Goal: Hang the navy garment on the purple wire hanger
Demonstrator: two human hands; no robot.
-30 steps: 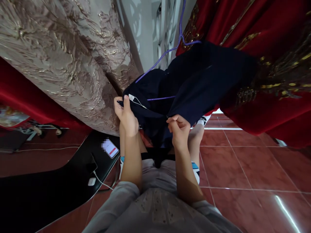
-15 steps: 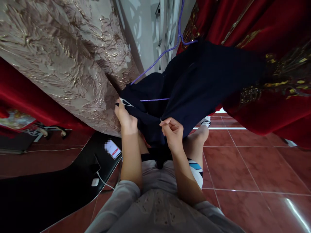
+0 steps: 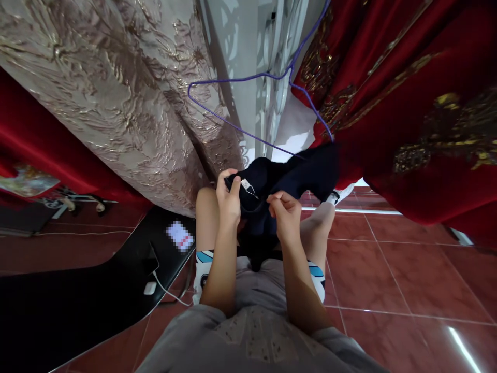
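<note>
A dark navy garment [image 3: 306,173] hangs bunched over my lap, its far side still on a purple wire hanger [image 3: 240,80]. The hanger's left half is bare. My left hand [image 3: 228,202] is closed on the garment's left edge, thumb on top. Beside that thumb shows a white label or tag [image 3: 247,185] with a thin white loop. With fingertips pinched together, my right hand [image 3: 286,212] grips the garment's edge at the middle. The exact bit of fabric between those fingertips is too small to make out.
Shiny beige embossed fabric [image 3: 128,103] hangs at the left, and a red gown with gold trim [image 3: 388,119] at the right. A black bench-like surface [image 3: 77,305] at lower left bears a phone [image 3: 179,235], a white charger case [image 3: 149,288] and a cable. Red tiles [image 3: 373,274] cover the floor.
The garment has slipped off the hanger's left arm and come down towards my lap. My left hand has moved right and now wraps the edge by the tag; my right hand shifted slightly right.
</note>
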